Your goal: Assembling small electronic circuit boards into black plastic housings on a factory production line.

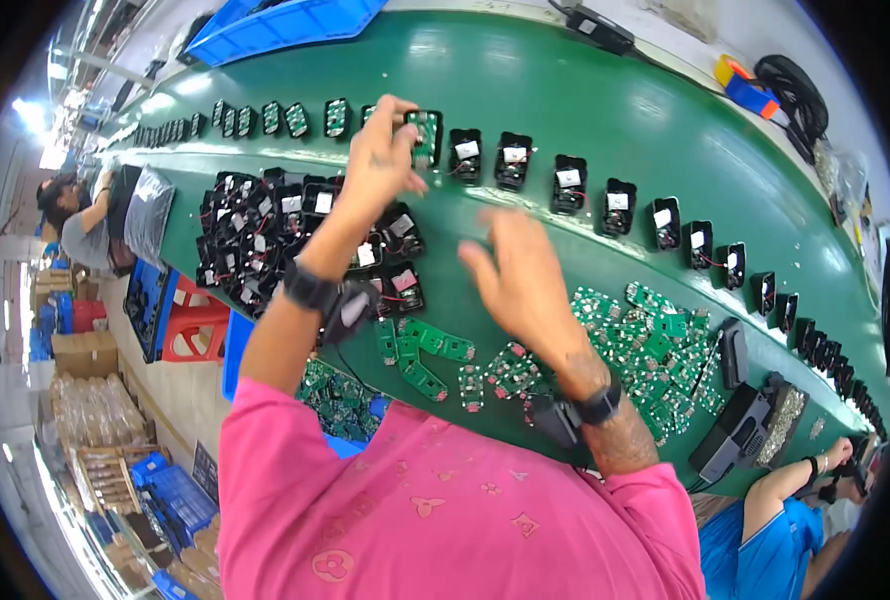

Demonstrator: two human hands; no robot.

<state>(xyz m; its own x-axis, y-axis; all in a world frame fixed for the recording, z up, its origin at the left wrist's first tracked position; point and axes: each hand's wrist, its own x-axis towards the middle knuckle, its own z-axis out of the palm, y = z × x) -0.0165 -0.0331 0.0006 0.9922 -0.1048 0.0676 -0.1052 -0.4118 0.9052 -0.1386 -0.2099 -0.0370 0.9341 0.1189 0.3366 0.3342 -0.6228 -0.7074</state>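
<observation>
My left hand [381, 158] reaches to the row of cases, its fingers bent around the left side of a black plastic case [438, 140] that has a green circuit board [423, 136] inside. My right hand [521, 278] hovers over the green bench, nearest to a pile of small circuit boards [655, 345]. Its thumb stands away from the blurred fingers, and nothing shows in it. To the right along the row, black cases [513, 160] with white labels and red wires lie open side up. Cases farther left hold green boards [297, 119].
A heap of black cases [250, 235] lies left of my forearm. Joined board strips [425, 352] rest near my body. Beyond are a blue bin [285, 30] and a black power adapter [599, 28]. A dark boxy device [733, 432] stands near a co-worker's arm [800, 480].
</observation>
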